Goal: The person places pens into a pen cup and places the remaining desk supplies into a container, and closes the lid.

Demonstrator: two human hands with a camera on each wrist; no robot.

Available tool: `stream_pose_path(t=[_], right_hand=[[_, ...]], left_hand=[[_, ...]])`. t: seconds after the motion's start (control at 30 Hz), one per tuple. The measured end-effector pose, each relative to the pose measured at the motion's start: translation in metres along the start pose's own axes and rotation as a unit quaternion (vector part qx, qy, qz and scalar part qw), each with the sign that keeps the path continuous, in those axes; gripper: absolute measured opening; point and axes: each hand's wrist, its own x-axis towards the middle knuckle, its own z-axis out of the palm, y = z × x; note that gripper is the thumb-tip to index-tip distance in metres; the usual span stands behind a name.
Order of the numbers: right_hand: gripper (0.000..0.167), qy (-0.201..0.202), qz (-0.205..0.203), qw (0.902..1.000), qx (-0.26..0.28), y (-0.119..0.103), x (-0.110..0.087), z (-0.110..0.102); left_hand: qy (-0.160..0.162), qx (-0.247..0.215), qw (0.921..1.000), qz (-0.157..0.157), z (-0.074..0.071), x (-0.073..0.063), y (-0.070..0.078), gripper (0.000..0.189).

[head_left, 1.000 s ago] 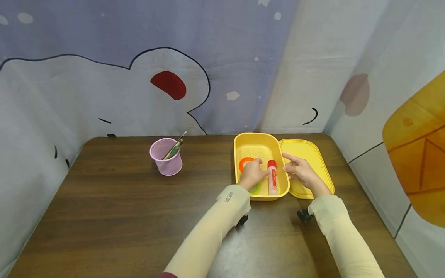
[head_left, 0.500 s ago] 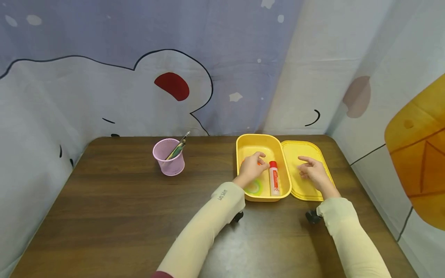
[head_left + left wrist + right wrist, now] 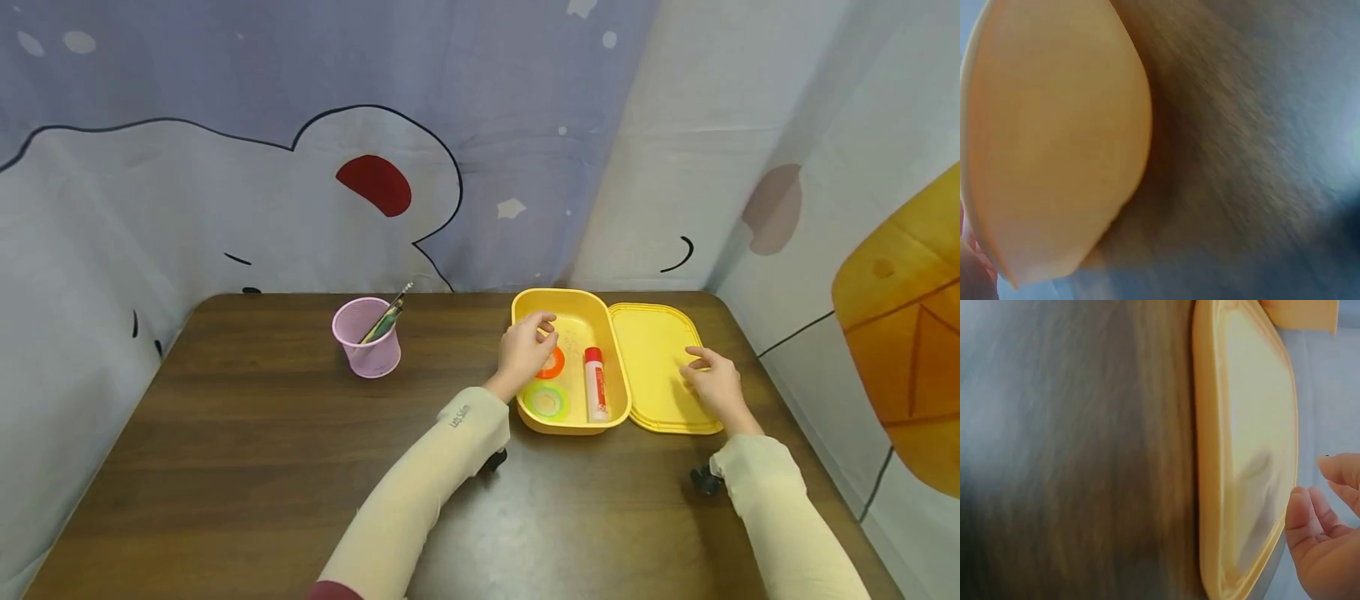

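Observation:
A yellow plastic box (image 3: 573,429) stands at the right of the table. Inside it lie a glue stick with a red cap (image 3: 596,385), an orange ring-shaped roll (image 3: 553,363) and a green ring-shaped roll (image 3: 546,402). My left hand (image 3: 522,350) is over the box's left side with loosely bent fingers and holds nothing; it partly covers the orange roll. Over the right edge of the flat yellow lid (image 3: 656,367) is my right hand (image 3: 716,385), its fingers relaxed and nothing in them. The right wrist view has that hand (image 3: 1329,531) above the lid (image 3: 1254,450).
A pink mesh cup (image 3: 367,358) with a few pens (image 3: 382,323) stands left of the box near the back edge. The brown wooden table (image 3: 262,467) backs onto a printed cloth (image 3: 495,125). The lid lies right beside the box.
My left hand has drawn back leftward across the box, uncovering the two rolls more. The right hand has moved right, from the box's right rim to the lid's far side.

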Motion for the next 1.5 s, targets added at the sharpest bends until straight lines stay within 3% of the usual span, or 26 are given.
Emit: stream_pose_path(t=[0.1, 0.23, 0.5, 0.63, 0.83, 1.0, 1.23, 1.5], right_hand=[[0.041, 0.020, -0.016, 0.9987, -0.043, 0.005, -0.001, -0.003], [0.043, 0.034, -0.024, 0.9972, -0.062, 0.010, -0.003, -0.006], [0.050, 0.017, -0.006, 0.9949, -0.099, 0.020, -0.009, -0.015], [0.060, -0.010, 0.016, 0.9938, -0.109, 0.026, -0.011, -0.020], [0.063, -0.032, 0.026, 0.9937, -0.104, 0.036, -0.014, -0.023], [0.062, -0.035, 0.025, 0.9937, -0.104, 0.041, -0.014, -0.024], [0.055, -0.040, 0.017, 0.9924, -0.115, 0.045, -0.018, -0.026], [0.048, -0.041, 0.005, 0.9912, -0.126, 0.048, -0.020, -0.026]], left_hand=[[0.048, 0.007, 0.9988, 0.000, -0.003, -0.001, -0.007, 0.026], [0.085, 0.009, 0.9960, -0.024, -0.005, -0.002, -0.015, 0.026], [0.115, -0.022, 0.9887, -0.094, -0.009, -0.007, -0.030, 0.026], [0.104, -0.066, 0.9862, -0.110, -0.010, -0.010, -0.039, 0.027], [0.062, -0.131, 0.9829, -0.113, -0.011, -0.013, -0.047, 0.032], [0.029, -0.145, 0.9817, -0.120, -0.012, -0.014, -0.050, 0.032], [-0.014, -0.175, 0.9741, -0.142, -0.017, -0.013, -0.049, 0.037], [-0.033, -0.181, 0.9716, -0.149, -0.019, -0.011, -0.047, 0.040]])
